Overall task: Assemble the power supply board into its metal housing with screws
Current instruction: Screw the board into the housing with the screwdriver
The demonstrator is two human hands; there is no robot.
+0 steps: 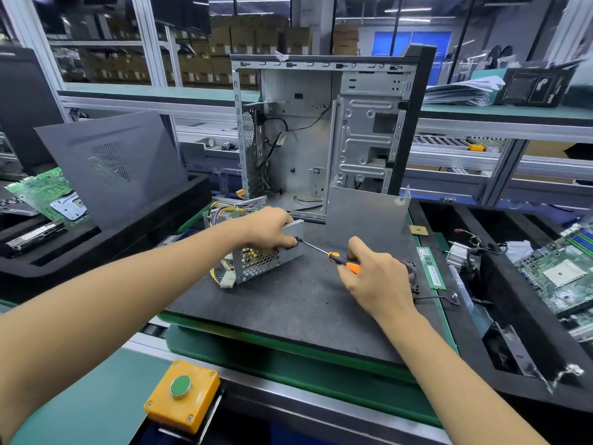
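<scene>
The power supply [260, 261], a perforated metal housing with yellow and purple wires spilling out at its left, lies on the dark foam mat [288, 303]. My left hand [269, 228] grips its top right corner, a fingertip beside a black screw [300, 240] on its right face. My right hand [377, 273] holds an orange-and-black screwdriver [335, 256] by the handle, its thin shaft angled up-left with the tip on that screw. A bent sheet-metal cover [365, 216] stands upright just behind the screwdriver.
An open computer case [321, 130] stands upright at the back of the mat. A dark side panel [109, 165] leans at the left. A RAM stick [431, 268] and motherboard [558, 271] lie at the right. A yellow box with a green button [181, 395] sits near me.
</scene>
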